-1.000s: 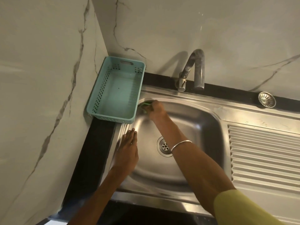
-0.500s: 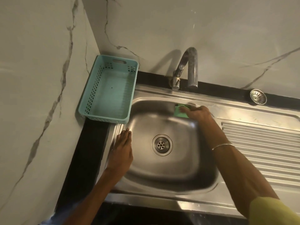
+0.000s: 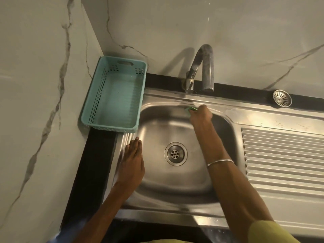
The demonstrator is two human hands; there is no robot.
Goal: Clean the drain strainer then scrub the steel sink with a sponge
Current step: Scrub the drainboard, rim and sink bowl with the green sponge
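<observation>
Two marble-veined walls [image 3: 43, 85] meet in the far-left corner, black counter [image 3: 91, 163] below. Steel sink [image 3: 175, 178] with ribbed drainboard right. Teal basket [image 3: 114, 97] far left, tap [image 3: 201, 67] behind. Left hand [image 3: 131, 163] flat, fingers straight, on the left rim. Right hand [image 3: 199, 116] clenched on green sponge [image 3: 192, 108] at the far basin wall. Drain strainer [image 3: 282, 98] sits far right on the counter.

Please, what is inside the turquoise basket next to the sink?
The turquoise basket looks empty: its bare floor shows, with only one small dark speck on it. Nothing covers the inside; the basket hides the counter corner beneath it.
</observation>
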